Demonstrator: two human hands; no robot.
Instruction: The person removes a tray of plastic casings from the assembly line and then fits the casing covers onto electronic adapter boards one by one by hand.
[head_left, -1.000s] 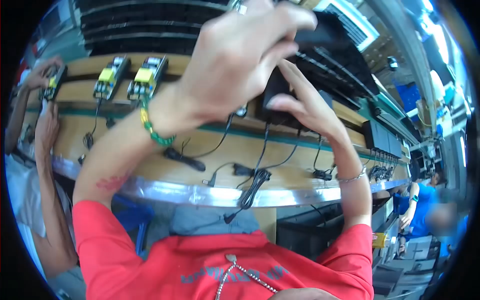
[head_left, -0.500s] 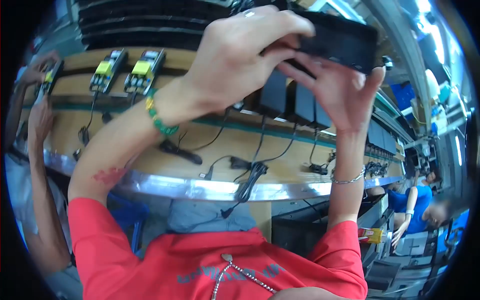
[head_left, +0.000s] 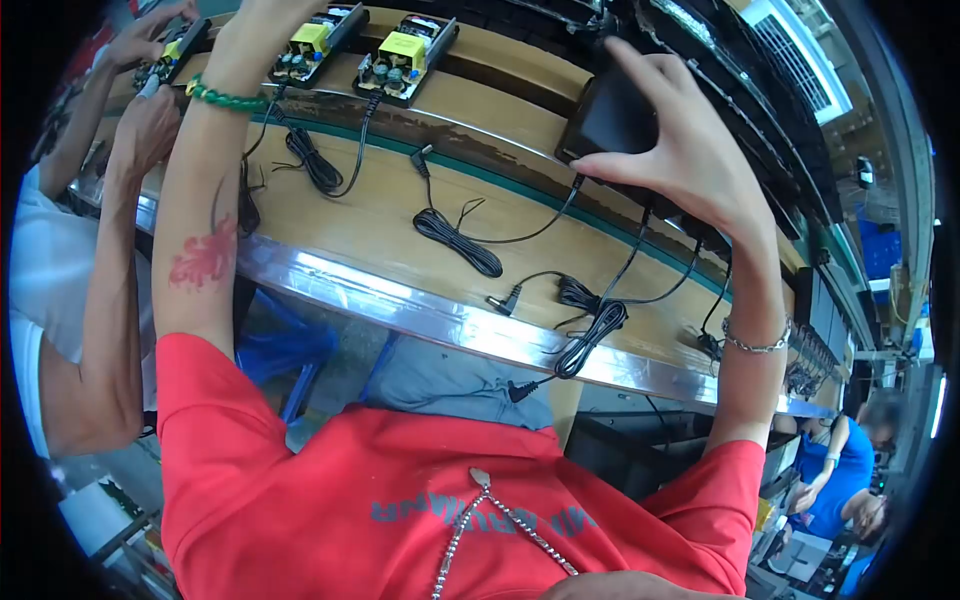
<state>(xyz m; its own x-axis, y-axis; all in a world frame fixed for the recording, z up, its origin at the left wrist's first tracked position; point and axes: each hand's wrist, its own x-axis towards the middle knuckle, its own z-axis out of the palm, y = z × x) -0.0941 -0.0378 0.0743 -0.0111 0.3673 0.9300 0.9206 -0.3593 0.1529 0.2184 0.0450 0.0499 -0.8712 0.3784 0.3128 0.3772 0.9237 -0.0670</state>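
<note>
At the top edge, my left hand (head_left: pixel 283 8) is mostly cut off, so its fingers and anything in them are hidden. It is nearest to an open black case with a circuit board and yellow transformer (head_left: pixel 312 38). A similar open case (head_left: pixel 402 52) lies to its right. My right hand (head_left: pixel 690 145) has thumb and fingers spread around the near side of a closed black adapter case (head_left: pixel 608 118), its thumb at the lower edge. The adapter stands on the raised rail, its cable (head_left: pixel 530 238) running to a coil on the bench.
Coiled black cables (head_left: pixel 595 335) lie along the bench's metal front edge (head_left: pixel 400 305). At the left, another person's hands (head_left: pixel 150 125) are by an open case (head_left: pixel 178 50). Black trays (head_left: pixel 740 110) stand behind the rail. A person in blue (head_left: pixel 838 470) is at the far right.
The black adapter that was held up is now down on the rail. My left hand has moved from it to the upper left, by the open cases. The view has shifted.
</note>
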